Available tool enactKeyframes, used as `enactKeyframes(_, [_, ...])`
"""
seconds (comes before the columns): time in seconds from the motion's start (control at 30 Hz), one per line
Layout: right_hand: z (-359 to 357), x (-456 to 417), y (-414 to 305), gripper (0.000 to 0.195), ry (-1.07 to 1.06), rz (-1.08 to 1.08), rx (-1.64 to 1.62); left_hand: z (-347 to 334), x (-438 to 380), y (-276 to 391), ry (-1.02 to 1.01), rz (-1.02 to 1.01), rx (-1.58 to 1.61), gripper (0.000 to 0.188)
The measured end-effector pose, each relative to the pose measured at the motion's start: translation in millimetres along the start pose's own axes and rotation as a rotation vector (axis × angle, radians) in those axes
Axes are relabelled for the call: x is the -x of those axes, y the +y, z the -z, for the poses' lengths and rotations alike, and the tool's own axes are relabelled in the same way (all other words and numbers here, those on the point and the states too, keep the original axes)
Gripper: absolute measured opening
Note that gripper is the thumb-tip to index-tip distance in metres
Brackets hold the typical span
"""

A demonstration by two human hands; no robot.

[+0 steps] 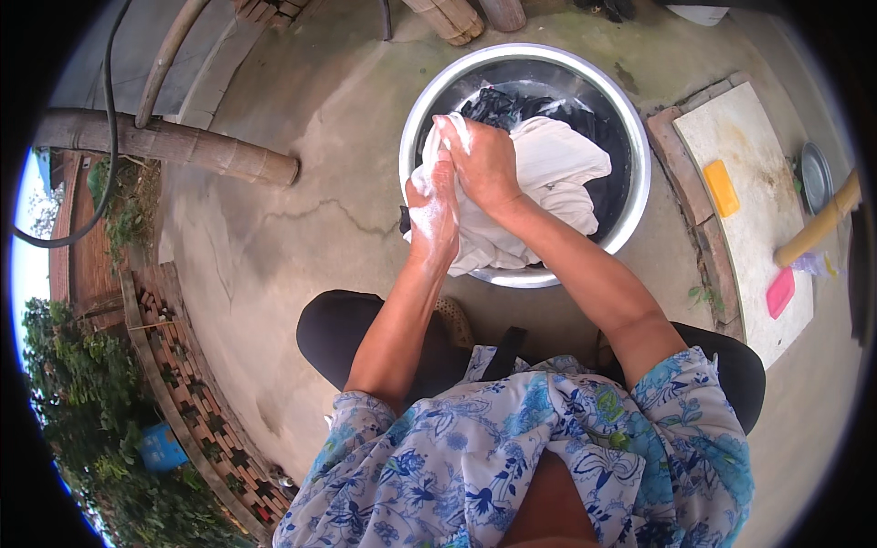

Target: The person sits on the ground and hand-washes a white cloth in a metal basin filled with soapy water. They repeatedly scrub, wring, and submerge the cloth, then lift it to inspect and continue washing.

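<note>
Both hands are together over the left part of a round metal basin on the concrete ground. My left hand, streaked with white suds, grips a bunched part of a white cloth garment. Closed on the same cloth, my right hand sits just above and to the right, with foam at its fingers. The rest of the garment drapes across the basin and over its near rim. Dark wet clothes lie in water behind it. The fingertips are partly hidden by cloth and foam.
On the right, a pale slab edged with bricks bears a yellow soap bar and a pink object. A bamboo pole crosses the slab. Thick bamboo lies at left; bamboo ends stand beyond the basin.
</note>
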State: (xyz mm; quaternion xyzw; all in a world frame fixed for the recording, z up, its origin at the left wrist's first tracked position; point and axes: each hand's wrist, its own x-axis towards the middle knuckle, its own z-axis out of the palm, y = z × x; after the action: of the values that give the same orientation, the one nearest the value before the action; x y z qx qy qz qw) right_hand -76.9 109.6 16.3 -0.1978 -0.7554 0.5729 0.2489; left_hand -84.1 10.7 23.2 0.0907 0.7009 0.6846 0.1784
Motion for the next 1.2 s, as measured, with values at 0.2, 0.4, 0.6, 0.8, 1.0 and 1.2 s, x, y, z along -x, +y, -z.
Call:
enactKeyframes(0.2, [1,-3,0,0.033,-0.012,0.035,0.06,-4,-4,-7,0.05,-0.051,-0.023,0.029])
enactKeyframes(0.4, [-11,17,-5,0.028,0.0,0.163,0.042,26,-23,-41,-0.033,-0.032,0.09,0.021])
enactKeyframes(0.6, [-30,37,-11,0.036,0.115,0.225,0.059,40,-24,-37,-0.188,0.059,0.391,0.023])
enactKeyframes(0.8, [-20,24,-4,0.034,0.003,0.082,0.054,28,-19,-26,-0.223,0.039,0.472,0.03])
enactKeyframes(1.0, [-10,8,8,0.036,-0.022,-0.062,0.014,1,1,-17,0.097,0.029,-0.064,0.041])
enactKeyframes(1.2, [-11,3,17,0.034,-0.035,-0.037,0.038,-24,1,-29,0.317,-0.087,-0.299,0.034])
